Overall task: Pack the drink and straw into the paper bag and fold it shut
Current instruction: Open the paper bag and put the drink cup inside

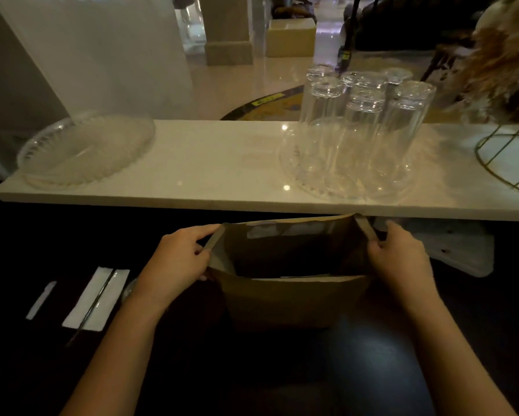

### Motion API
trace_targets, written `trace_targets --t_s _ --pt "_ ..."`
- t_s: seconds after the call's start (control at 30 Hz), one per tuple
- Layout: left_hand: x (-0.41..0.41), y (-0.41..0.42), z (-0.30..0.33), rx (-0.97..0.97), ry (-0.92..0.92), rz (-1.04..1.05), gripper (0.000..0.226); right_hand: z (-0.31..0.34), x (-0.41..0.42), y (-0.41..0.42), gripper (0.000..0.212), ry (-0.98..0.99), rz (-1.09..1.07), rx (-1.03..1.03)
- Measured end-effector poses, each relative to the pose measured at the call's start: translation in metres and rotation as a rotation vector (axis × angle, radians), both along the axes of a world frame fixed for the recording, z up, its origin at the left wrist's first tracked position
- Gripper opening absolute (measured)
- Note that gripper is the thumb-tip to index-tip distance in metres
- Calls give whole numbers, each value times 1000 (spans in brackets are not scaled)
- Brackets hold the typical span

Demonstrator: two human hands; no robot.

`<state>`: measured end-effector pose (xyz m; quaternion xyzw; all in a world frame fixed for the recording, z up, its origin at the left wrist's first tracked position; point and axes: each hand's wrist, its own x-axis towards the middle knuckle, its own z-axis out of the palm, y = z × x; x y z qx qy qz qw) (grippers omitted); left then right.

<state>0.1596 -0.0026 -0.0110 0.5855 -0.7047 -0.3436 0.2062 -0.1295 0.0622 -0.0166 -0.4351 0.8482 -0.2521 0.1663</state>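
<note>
L hand (pixel 178 259) + R hand (pixel 402 256) pinch rims of brown paper bag (pixel 291 298); I'd spread mouth wide w/o tearing; white-wrapped straw (pixel 95 298) left of bag.

Brown paper bag (pixel 291 298) with a dark inside and pale white patches near its back rim, on a black lower counter (pixel 192 370). White napkin (pixel 98 297) with a thin dark stick across it, small white strip (pixel 41 300) beside it. Off-white glossy shelf (pixel 216 163); clear glasses (pixel 366 127) on a clear ridged tray, clear ribbed plate (pixel 84 148), gold wire basket (pixel 510 157), beige floor (pixel 252 85) behind.
</note>
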Motion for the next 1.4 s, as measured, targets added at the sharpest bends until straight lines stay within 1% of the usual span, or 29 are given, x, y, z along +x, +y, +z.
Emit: trace_targets --t_s 0.17,0.2,0.27,0.33,0.4,0.47,0.53,0.6,0.7,0.77,0.83,0.87,0.9,0.97,1.07,1.13,1.2,1.3,1.4 --pt "61 -18 -4 64 12 -24 51 7 38 -2 23 -223 200 -3" --pt "74 -23 -4 71 8 -37 51 9 48 -2 27 -281 236 -6" --pt "96 -33 -2 93 -4 -64 51 10 67 -1 37 -336 272 -10" --pt "115 -42 0 121 20 -83 50 5 86 -1 29 -351 253 -21" --pt "127 -47 1 124 43 -105 50 2 105 -1 22 -340 218 -30" --pt "132 -50 0 122 41 -137 48 -1 119 0 27 -267 185 -26" --pt "132 -50 -1 110 28 -164 46 1 128 -1 34 -148 159 17" --pt "130 -50 -2 84 15 -175 45 6 136 -4 36 -16 129 61" --pt "129 -48 -2 58 13 -173 44 11 144 -12 33 155 87 137" --pt "130 -47 -3 49 9 -169 44 12 146 -15 24 204 74 154" --pt "132 -47 -5 76 12 -168 45 12 145 -16 16 193 50 152" --pt "134 -47 -6 100 28 -163 46 12 143 -16 19 182 55 153" --pt "135 -48 -7 121 49 -154 46 12 140 -16 27 165 71 153" --pt "140 -49 -7 131 89 -118 44 14 133 -13 38 88 100 132" --pt "148 -51 -6 172 185 -73 44 17 122 -6 35 -84 133 54" --pt "150 -53 -4 210 216 -104 41 16 120 -4 33 -144 153 51" --pt "151 -55 -4 226 218 -129 39 11 123 -6 33 -140 192 75" --pt "153 -56 -5 226 221 -95 37 4 131 -9 32 -144 216 63" --pt "161 -53 -8 253 279 -86 32 0 132 -9 32 -135 210 57"
